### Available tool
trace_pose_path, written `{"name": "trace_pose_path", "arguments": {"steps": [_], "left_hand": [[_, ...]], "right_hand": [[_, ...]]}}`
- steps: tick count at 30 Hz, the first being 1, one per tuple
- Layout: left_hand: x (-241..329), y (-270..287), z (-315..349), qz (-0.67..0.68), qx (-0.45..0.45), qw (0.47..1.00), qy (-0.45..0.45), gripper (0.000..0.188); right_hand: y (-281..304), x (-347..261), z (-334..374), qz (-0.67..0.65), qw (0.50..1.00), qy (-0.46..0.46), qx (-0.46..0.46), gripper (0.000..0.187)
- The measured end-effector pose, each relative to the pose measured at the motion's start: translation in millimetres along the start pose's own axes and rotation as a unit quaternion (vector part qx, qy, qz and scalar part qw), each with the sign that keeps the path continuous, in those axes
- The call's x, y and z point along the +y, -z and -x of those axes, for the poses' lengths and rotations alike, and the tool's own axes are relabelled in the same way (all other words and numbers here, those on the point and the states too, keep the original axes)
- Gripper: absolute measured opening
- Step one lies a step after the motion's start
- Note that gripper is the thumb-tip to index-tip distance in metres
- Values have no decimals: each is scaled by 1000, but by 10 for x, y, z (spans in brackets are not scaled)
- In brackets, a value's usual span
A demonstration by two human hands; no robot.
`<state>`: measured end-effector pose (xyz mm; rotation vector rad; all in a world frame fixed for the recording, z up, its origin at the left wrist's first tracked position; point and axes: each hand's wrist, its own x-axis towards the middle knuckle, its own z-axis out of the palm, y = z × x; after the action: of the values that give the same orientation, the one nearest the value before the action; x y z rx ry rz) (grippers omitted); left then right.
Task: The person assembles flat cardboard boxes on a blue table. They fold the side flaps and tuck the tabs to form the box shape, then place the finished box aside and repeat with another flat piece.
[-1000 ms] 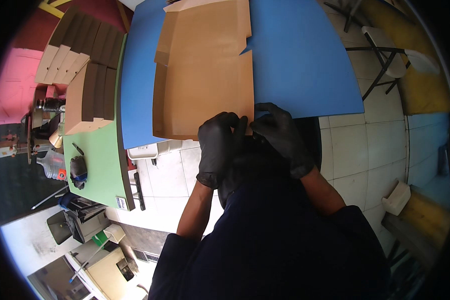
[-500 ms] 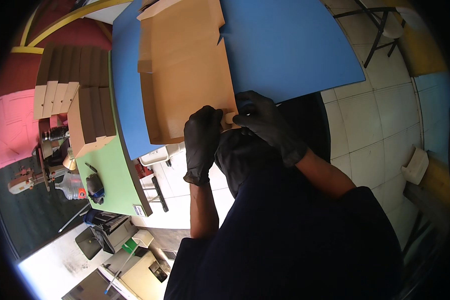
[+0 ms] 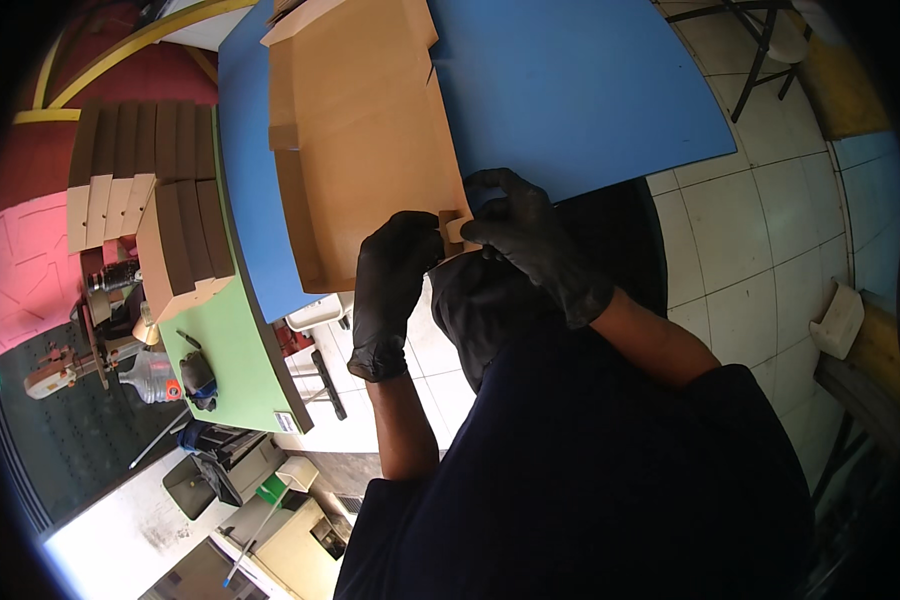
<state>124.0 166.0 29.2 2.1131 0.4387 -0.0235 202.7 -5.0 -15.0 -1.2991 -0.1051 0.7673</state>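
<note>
A partly folded brown cardboard box [image 3: 360, 130] lies on the blue table, its long left side and near edge standing up as low walls. My left hand [image 3: 390, 275], in a black glove, is closed at the box's near edge, with its fingertips partly hidden behind the cardboard. At the near right corner, a small cardboard flap [image 3: 455, 230] shows between my two hands. My right hand [image 3: 530, 235], gloved in black as well, pinches that flap between thumb and fingers.
The blue table [image 3: 580, 100] stretches away to the right. On a green table [image 3: 240, 350] at left stand several folded cardboard boxes [image 3: 135, 165], a dark cap-like item [image 3: 198, 378] and, beside it, a clear plastic jug [image 3: 150, 378]. Tiled floor [image 3: 730, 230] lies at right.
My left hand has shifted slightly left along the box's near edge. More of the small corner flap shows between my hands. The right hand keeps its pinch.
</note>
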Motion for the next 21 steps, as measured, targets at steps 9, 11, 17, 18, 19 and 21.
{"name": "trace_pose_path", "arguments": {"steps": [9,11,17,18,19,21], "left_hand": [[-129,31,-113,-71,-41,995,-53,18],[-117,41,-112,-13,-58,998,-23,21],[-78,14,-176,-75,-62,993,-66,24],[-73,21,-190,-100,-57,989,-88,24],[-70,24,-203,-74,-62,994,-54,22],[-59,36,-230,-16,-66,998,15,19]], "right_hand": [[99,-20,-119,127,980,142,-55,49],[153,-45,-148,146,979,127,-64,49],[106,-109,-182,55,992,58,-98,52],[96,-131,-196,63,991,67,-97,52],[74,-149,-206,60,989,80,-105,52],[74,-195,-217,113,988,39,-101,53]]}}
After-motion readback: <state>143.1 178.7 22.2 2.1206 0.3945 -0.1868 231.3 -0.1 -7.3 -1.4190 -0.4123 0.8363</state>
